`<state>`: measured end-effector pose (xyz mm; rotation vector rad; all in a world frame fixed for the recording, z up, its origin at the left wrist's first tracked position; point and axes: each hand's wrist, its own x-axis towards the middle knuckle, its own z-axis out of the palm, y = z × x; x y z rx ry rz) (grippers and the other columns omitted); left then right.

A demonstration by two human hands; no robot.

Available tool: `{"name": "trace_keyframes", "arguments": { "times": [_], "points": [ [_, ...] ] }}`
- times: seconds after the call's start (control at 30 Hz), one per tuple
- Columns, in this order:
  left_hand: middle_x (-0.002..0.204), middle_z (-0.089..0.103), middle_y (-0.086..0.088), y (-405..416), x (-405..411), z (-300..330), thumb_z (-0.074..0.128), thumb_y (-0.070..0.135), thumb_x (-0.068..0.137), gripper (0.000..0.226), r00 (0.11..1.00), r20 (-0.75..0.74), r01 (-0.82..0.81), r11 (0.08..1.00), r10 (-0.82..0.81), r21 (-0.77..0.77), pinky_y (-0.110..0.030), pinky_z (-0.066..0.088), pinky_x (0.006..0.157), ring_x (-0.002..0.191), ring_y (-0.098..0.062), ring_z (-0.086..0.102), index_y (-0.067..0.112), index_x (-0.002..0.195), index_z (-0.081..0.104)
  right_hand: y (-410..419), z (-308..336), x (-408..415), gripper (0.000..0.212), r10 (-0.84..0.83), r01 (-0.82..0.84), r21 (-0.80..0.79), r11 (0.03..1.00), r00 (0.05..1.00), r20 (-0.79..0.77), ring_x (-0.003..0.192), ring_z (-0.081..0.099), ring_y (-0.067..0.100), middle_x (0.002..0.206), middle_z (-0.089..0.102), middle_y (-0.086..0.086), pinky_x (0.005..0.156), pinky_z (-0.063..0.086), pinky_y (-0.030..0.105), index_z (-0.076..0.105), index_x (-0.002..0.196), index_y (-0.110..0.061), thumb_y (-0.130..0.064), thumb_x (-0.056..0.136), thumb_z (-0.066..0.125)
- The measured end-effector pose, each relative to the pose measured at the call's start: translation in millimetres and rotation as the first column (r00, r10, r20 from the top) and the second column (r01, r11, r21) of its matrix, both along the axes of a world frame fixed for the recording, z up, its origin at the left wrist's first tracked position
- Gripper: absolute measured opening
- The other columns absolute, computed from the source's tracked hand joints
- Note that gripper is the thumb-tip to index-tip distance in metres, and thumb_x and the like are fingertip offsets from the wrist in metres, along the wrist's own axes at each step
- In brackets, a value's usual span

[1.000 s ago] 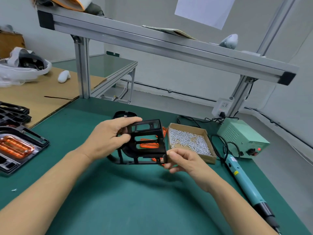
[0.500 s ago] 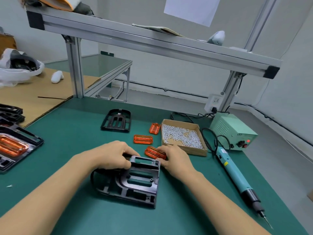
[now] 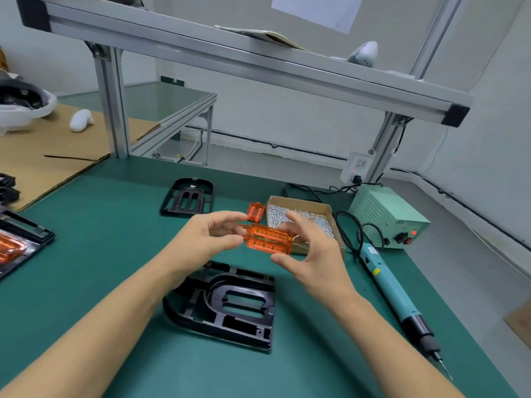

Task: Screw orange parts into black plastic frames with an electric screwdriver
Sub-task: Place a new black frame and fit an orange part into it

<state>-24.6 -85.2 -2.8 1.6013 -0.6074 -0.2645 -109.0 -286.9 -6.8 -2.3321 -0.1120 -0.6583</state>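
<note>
Orange part (image 3: 268, 239) held in the air above the green mat (image 3: 86, 254), between both hands. Left hand (image 3: 207, 239) pinches its left end with thumb and fingertips; right hand (image 3: 310, 254) curls round its right end, thumb below, fingers above. Part is tilted slightly, ribbed face toward the camera. Directly below and nearer the camera, a black frame (image 3: 230, 308) lies flat on the mat, open slot up, untouched; the left wrist hides its far left corner. Second black frame (image 3: 188, 200) lies further back on the mat, well apart from the first. Another orange part (image 3: 255, 211) lies on the mat just beside the cardboard box of screws (image 3: 301, 215); the right hand's fingers cover part of the box. Electric screwdriver (image 3: 399, 294) lies on the mat to the right of the right forearm, bit pointing toward the near edge, cable running back to a pale green power unit (image 3: 385, 214) with a red lamp lit. Left edge: a black frame with an orange part already seated (image 3: 14, 245). Aluminium rail (image 3: 230, 58) crosses overhead.
</note>
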Motion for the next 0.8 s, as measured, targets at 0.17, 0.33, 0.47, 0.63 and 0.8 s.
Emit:
{"name": "trace_keyframes", "arguments": {
  "times": [0.17,0.33,0.47,0.63,0.8],
  "points": [
    [0.091,0.072,-0.001,-4,-5,0,0.063,0.006,0.087,0.028,0.996,-0.077,0.031,0.997,-0.036,-0.067,-0.019,0.052,0.068,0.075,-0.009,0.065,0.024,0.108,0.069,9,3,-4,0.072,0.035,-0.036,0.011,0.999,0.998,0.043,0.111,0.059,0.006,0.108,0.056,-0.029,0.102,0.044,0.031,0.052,0.132,-0.024,-0.015,0.069,0.086],
    [0.086,0.072,-0.005,-4,-9,-5,0.062,0.004,0.087,0.024,0.980,-0.190,0.034,0.989,-0.061,-0.145,-0.021,0.054,0.063,0.069,-0.013,0.065,0.019,0.103,0.071,11,4,-8,0.067,0.037,-0.039,0.040,0.998,0.998,0.042,0.110,0.059,0.003,0.110,0.065,-0.016,0.100,0.045,0.029,0.057,0.128,-0.025,-0.018,0.069,0.086],
    [0.087,0.074,-0.008,-4,-11,-6,0.063,0.006,0.086,0.018,0.969,-0.246,-0.010,0.986,-0.032,-0.167,-0.023,0.055,0.063,0.071,-0.015,0.067,0.014,0.101,0.070,13,3,-11,0.058,0.049,-0.049,0.075,0.996,0.999,0.014,0.108,0.059,0.003,0.112,0.068,-0.007,0.097,0.045,0.025,0.063,0.123,-0.020,-0.018,0.069,0.086],
    [0.081,0.071,-0.011,-10,-18,-4,0.066,0.007,0.083,0.012,0.926,-0.377,-0.139,0.953,0.029,-0.268,-0.023,0.055,0.059,0.066,-0.016,0.067,0.005,0.093,0.060,23,0,-15,0.050,0.020,-0.027,0.116,0.993,0.998,0.060,0.092,0.059,0.005,0.101,0.067,-0.009,0.081,0.045,0.015,0.066,0.111,-0.025,-0.025,0.066,0.088],
    [0.085,0.072,-0.011,-21,-33,-4,0.067,-0.001,0.075,0.030,0.897,-0.439,-0.132,0.908,-0.061,-0.398,-0.022,0.054,0.058,0.069,-0.017,0.069,0.003,0.104,0.061,42,-3,-16,0.044,-0.034,0.016,0.147,0.989,0.993,0.117,0.086,0.058,0.010,0.093,0.063,-0.009,0.073,0.048,0.023,0.068,0.104,-0.020,-0.032,0.066,0.087]
  ]
}}
